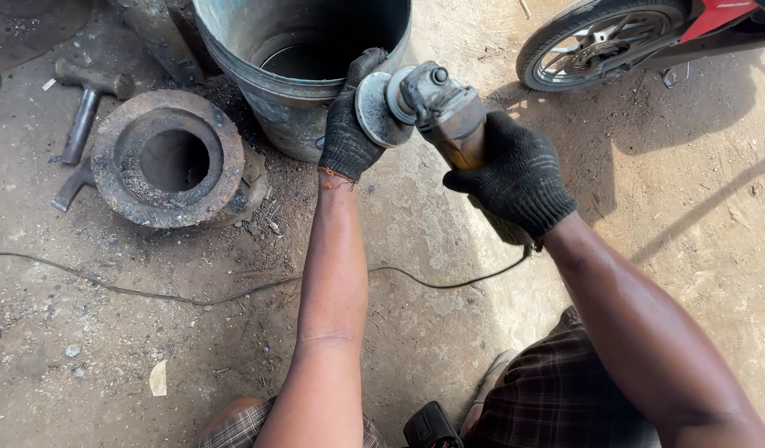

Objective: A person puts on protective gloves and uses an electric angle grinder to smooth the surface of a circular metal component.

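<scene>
My right hand, in a black knit glove, grips the body of an angle grinder held up over the dirt ground. Its grey grinding disc faces left. My left hand, also in a black glove, is wrapped around the disc at the grinder's head. Both hands sit right beside the outer wall of a large metal drum. The grinder's black cable trails down from my right hand and runs left across the ground.
A rusty round metal ring lies to the left of the drum. Two hammers lie beside it. A motorbike wheel stands at the top right. A small black object lies between my knees.
</scene>
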